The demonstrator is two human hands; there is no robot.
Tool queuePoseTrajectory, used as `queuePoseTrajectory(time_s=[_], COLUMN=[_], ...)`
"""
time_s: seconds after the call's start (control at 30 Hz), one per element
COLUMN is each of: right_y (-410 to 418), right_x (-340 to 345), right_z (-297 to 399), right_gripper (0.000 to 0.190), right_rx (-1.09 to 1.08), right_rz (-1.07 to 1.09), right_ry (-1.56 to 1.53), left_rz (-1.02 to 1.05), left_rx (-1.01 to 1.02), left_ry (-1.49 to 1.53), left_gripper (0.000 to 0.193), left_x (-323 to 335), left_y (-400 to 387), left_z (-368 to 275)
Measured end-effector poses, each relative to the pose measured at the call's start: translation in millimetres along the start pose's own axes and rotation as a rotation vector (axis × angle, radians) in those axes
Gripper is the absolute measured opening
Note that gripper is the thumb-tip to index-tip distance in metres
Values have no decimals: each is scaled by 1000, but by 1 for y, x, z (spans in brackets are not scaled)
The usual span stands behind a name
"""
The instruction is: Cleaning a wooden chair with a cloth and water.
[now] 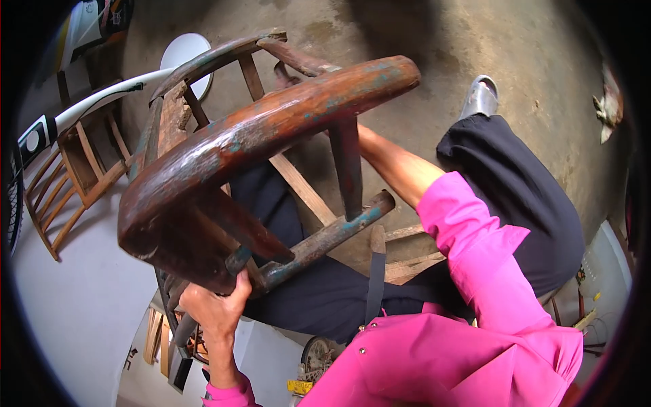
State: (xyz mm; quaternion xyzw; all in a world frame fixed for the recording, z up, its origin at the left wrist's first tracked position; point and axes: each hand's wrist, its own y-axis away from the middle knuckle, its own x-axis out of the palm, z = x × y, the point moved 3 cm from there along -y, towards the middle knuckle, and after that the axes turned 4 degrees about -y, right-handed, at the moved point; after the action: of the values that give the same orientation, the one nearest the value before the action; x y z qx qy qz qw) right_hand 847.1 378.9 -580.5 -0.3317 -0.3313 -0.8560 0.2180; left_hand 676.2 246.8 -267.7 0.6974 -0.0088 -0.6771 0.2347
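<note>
A worn wooden chair (pixel 269 119), its brown finish flecked with blue-green paint, is tilted in front of me above my dark trousers. My left hand (pixel 218 302) grips a part of its frame at the lower left, thumb uppermost. My right forearm passes behind the thick curved rail. Only a little of my right hand (pixel 286 79) shows, beyond that rail and near the chair's far bars; its grip is mostly hidden. Several posts join the curved rail to a round bar (pixel 325 241) below. A splintered, bare-wood piece (pixel 174 114) shows at the chair's left.
Another wooden chair (pixel 84 178) lies on the left, beside a white curved bar and a white disc (pixel 185 58). A small animal, seemingly a cat (pixel 610 102), is on the concrete floor at right. A motorcycle wheel (pixel 316 356) shows below. Bare wooden bars (pixel 407 249) are near my legs.
</note>
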Motion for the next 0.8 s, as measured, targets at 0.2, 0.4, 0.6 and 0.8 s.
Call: queuePoseTrajectory(time_s=[0.2,0.4,0.6,0.8], right_y=[-36,-7,50,21], right_x=[45,53,20,-10], right_z=[-50,-37,54,78], right_gripper=[35,22,28,31], right_rx=[-55,-45,96,524], right_rz=[249,503,896,638], right_ry=[825,1055,546,490], left_rz=[-20,-4,-8,-62], left_rx=[-76,-108,-127,-124], left_ry=[262,251,163,125], left_gripper=[26,27,29,29], left_x=[-4,-10,-9,-15], left_y=[-6,-13,-10,-10], left_z=[-4,-2,-1,-13])
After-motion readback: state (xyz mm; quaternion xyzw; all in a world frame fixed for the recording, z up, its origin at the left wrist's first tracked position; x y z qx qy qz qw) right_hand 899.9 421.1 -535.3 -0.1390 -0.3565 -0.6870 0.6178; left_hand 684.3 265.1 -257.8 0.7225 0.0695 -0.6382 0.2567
